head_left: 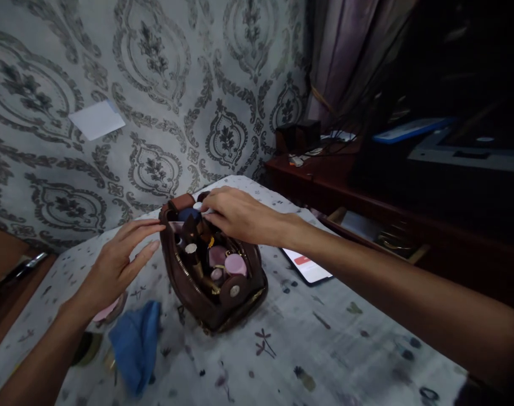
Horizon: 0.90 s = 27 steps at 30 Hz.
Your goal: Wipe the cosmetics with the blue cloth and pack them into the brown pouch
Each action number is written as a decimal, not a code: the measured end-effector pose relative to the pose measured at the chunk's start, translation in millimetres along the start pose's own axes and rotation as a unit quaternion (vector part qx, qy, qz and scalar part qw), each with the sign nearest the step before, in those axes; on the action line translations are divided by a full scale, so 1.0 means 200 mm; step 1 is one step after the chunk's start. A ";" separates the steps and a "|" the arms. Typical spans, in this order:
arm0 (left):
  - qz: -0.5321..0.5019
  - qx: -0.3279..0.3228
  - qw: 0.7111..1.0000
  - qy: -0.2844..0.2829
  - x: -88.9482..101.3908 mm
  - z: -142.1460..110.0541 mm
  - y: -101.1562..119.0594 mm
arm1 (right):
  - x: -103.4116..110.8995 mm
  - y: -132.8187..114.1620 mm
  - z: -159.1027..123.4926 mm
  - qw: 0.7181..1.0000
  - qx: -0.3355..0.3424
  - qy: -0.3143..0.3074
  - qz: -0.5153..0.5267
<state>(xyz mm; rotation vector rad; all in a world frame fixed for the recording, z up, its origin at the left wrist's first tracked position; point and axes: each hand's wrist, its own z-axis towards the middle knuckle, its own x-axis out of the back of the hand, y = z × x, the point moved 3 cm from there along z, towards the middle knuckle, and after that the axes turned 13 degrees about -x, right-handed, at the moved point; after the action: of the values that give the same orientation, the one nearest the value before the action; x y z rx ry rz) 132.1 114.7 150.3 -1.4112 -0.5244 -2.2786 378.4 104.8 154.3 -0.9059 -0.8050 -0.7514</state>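
Observation:
A dark brown handbag (212,321) stands unzipped on the patterned cloth. Inside it are a round pink-lidded container (235,265), a gold tube with a pale cap (191,251), a dark blue item (189,215) and other small things. My left hand (124,251) is open, its extended fingertips at the bag's left rim. Over the far end of the bag, my right hand (229,208) has its fingers curled together beside a small white round item (197,206). Whatever those fingers hold is hidden.
A blue cloth (136,344) lies left of the bag, near a partly hidden pink round item (107,310). A phone with a lit screen (310,270) rests under my right forearm. An open drawer (367,228) sits at the right, below a dark red desk (324,172).

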 end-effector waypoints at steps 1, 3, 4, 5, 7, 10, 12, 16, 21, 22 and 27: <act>0.001 0.014 1.000 0.002 -0.01 -0.06 -0.01 | 0.00 0.00 -0.03 1.000 -0.001 -0.003 -0.003; 0.002 0.043 0.999 0.000 -0.06 -0.20 -0.03 | -0.01 0.00 -0.08 1.000 -0.012 -0.008 -0.008; 0.002 0.061 0.998 -0.004 -0.08 -0.27 -0.04 | -0.01 0.01 -0.10 1.000 -0.017 -0.006 -0.007; 0.004 0.079 0.997 -0.009 -0.12 -0.35 -0.03 | -0.01 0.01 -0.12 1.000 -0.018 0.004 -0.002; 0.009 0.106 0.994 -0.035 -0.19 -0.49 -0.01 | -0.02 0.02 -0.16 1.000 -0.002 0.024 0.009; 0.028 0.117 0.989 -0.083 -0.28 -0.66 0.06 | -0.02 0.00 -0.23 0.996 0.031 0.077 0.023; 0.045 0.121 0.986 -0.107 -0.32 -0.72 0.10 | -0.02 -0.06 -0.28 0.991 0.054 0.117 0.043; 0.031 0.116 0.987 -0.111 -0.32 -0.74 0.13 | -0.04 -0.30 -0.40 0.974 0.099 0.177 0.101; -0.050 0.136 0.989 0.006 -0.26 -0.75 0.09 | -0.23 -0.60 -0.51 0.962 0.199 0.087 0.168; -0.057 0.145 0.987 0.033 -0.24 -0.77 0.07 | -0.29 -0.63 -0.52 0.962 0.199 0.056 0.178; 0.024 0.216 0.971 0.094 -0.14 -0.87 -0.09 | -0.66 -0.68 -0.47 0.969 0.076 -0.100 0.211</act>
<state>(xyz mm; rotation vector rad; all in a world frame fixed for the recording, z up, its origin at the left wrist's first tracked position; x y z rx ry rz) 3.0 44.5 50.0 -0.9733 -0.8520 -2.0664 227.0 -6.3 58.2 -0.9810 -0.7982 -0.2254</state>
